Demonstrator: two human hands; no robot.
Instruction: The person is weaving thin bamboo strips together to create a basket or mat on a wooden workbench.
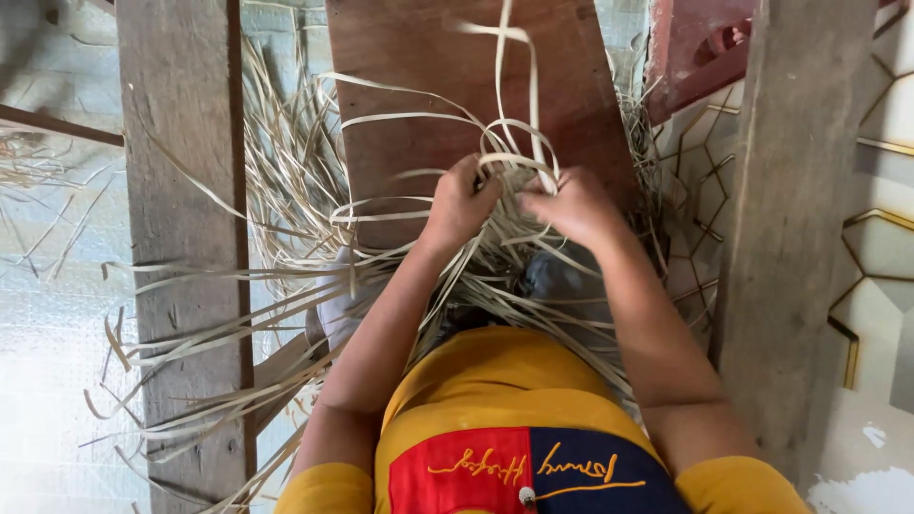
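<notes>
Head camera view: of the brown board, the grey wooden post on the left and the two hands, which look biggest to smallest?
1. Brown board, though strips cover part of it.
2. Grey wooden post, close behind; it runs out of view, so this is unsure.
3. Left hand and right hand look alike, both gripping pale strips.

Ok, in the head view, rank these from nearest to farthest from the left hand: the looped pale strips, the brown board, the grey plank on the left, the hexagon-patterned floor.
1. looped pale strips: at the left hand, touching its fingers.
2. brown board: directly under and beyond the hand.
3. grey plank: off to the left.
4. hexagon-patterned floor: far right, past the right hand.
</notes>
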